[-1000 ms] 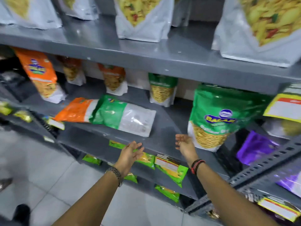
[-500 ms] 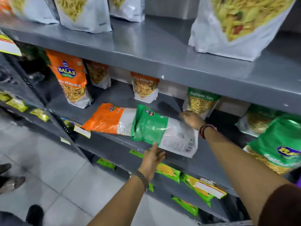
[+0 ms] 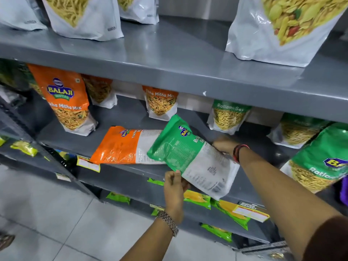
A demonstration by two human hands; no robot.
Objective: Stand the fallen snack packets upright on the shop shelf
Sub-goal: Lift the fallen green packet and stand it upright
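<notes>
A green and white snack packet (image 3: pixel 190 157) is tilted up off the grey middle shelf (image 3: pixel 124 117), back side facing me. My left hand (image 3: pixel 174 183) pinches its lower front edge. My right hand (image 3: pixel 223 145) grips its far edge behind it. An orange and white packet (image 3: pixel 124 146) lies flat on the shelf just left of it, partly under the green one's corner.
Orange packets (image 3: pixel 66 98) and green packets (image 3: pixel 228 115) stand upright along the same shelf; a large green one (image 3: pixel 320 159) stands at right. White pouches (image 3: pixel 278 31) stand on the shelf above. Small green packets (image 3: pixel 197 198) hang below. Tiled floor lies at lower left.
Both hands went from empty and open near the shelf edge to gripping the green packet. Its top end has lifted and swung off the shelf. The camera shifted left.
</notes>
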